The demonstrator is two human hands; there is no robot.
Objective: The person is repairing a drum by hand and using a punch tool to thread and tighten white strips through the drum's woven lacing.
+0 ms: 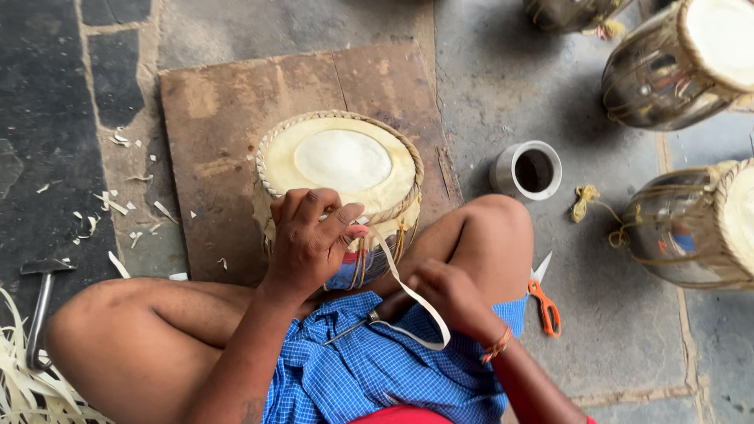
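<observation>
Steel cup (528, 169) with dark contents stands on the floor right of the drum (339, 169); left hand (310, 239) pinches a pale strap (408, 294) at its rim; right hand (448, 294) grips an awl (357, 326).

A floor-level drum-maker's workshop: unfinished metal-bodied, hide-topped drums (683, 67) stand on grey stone paving (613, 314), with pale hide shavings (110, 208), a black-headed hammer (41, 302) and orange-handled scissors (543, 302).

Steel cup (526, 169), orange-handled scissors (543, 301), hammer (41, 302), spare drums (682, 67) on floor.
</observation>
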